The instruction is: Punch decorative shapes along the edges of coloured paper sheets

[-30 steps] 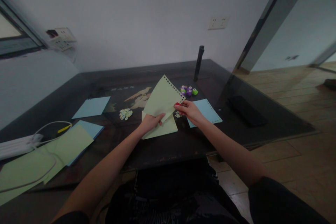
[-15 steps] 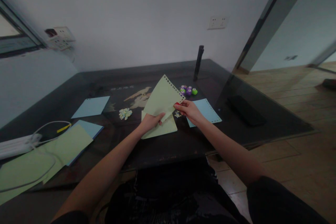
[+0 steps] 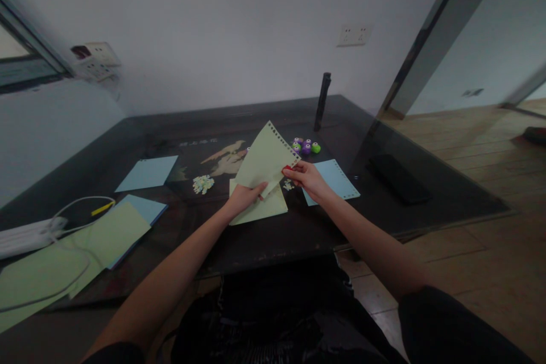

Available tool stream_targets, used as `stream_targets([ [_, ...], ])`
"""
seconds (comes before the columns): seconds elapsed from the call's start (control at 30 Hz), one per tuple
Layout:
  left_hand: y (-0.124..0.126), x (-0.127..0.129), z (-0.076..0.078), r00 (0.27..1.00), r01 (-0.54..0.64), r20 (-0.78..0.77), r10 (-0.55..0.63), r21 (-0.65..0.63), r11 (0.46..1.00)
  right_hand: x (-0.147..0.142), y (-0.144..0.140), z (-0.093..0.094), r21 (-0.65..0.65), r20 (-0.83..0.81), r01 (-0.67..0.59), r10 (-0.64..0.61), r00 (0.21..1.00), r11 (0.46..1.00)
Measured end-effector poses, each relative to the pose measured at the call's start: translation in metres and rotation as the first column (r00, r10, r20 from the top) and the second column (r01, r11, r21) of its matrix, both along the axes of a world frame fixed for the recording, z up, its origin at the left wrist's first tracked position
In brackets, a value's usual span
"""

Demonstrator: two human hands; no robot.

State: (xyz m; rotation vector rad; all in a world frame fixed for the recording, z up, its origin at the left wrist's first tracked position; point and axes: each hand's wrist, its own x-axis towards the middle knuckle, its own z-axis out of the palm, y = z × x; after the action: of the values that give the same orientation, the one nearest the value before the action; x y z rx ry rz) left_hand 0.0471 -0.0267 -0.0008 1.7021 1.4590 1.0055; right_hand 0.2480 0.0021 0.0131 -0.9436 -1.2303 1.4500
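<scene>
Above table (image 3: 298, 239), green sheet (image 3: 264, 156) between fingers (image 3: 261, 187)

Hands: two, left hand (image 3: 243, 198) and right hand (image 3: 307, 178)
Green sheets near the hands: two, raised green sheet (image 3: 264, 159), flat green sheet (image 3: 267, 209)
Blue sheets: three, (image 3: 147, 173), (image 3: 335, 180), (image 3: 147, 208)
Small punches at 12 o'clock: about five (image 3: 306, 147)
Confetti piles: two, (image 3: 202, 183), (image 3: 289, 185)
Wall sockets: two, (image 3: 353, 36), (image 3: 94, 61)

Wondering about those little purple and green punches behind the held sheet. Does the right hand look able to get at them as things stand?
Probably yes: the punches sit on bare table just beyond the right hand, nothing between. But it already holds a red punch at the green sheet.
</scene>
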Motion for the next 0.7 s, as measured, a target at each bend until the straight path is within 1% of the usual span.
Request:
stream_targets([
  [0.1,0.0008,0.0001,-0.0001,1.0,-0.016,0.008,0.015,0.047,0.999,0.0002,0.0009,-0.0004,0.008,-0.008,0.008,-0.008,1.0,1.0],
  [0.17,0.0007,0.0004,-0.0006,0.999,0.003,0.033,-0.004,0.025,1.0,0.0006,0.001,0.0,0.01,-0.012,0.016,-0.016,1.0,1.0],
  [0.33,0.0012,0.0007,-0.002,0.992,0.103,0.078,-0.101,-0.022,0.994,0.0017,0.0003,0.0018,0.008,-0.015,0.018,-0.018,1.0,1.0],
  [0.5,0.0026,0.0009,-0.0031,0.994,0.102,0.047,-0.101,-0.019,0.995,0.0014,0.0023,0.001,0.036,-0.032,0.028,-0.027,0.999,0.999],
  [0.7,0.0015,0.0031,-0.0019,0.991,0.122,0.053,-0.121,-0.031,0.992,0.0021,0.0059,-0.0013,0.048,-0.026,0.05,-0.048,0.998,0.998],
])
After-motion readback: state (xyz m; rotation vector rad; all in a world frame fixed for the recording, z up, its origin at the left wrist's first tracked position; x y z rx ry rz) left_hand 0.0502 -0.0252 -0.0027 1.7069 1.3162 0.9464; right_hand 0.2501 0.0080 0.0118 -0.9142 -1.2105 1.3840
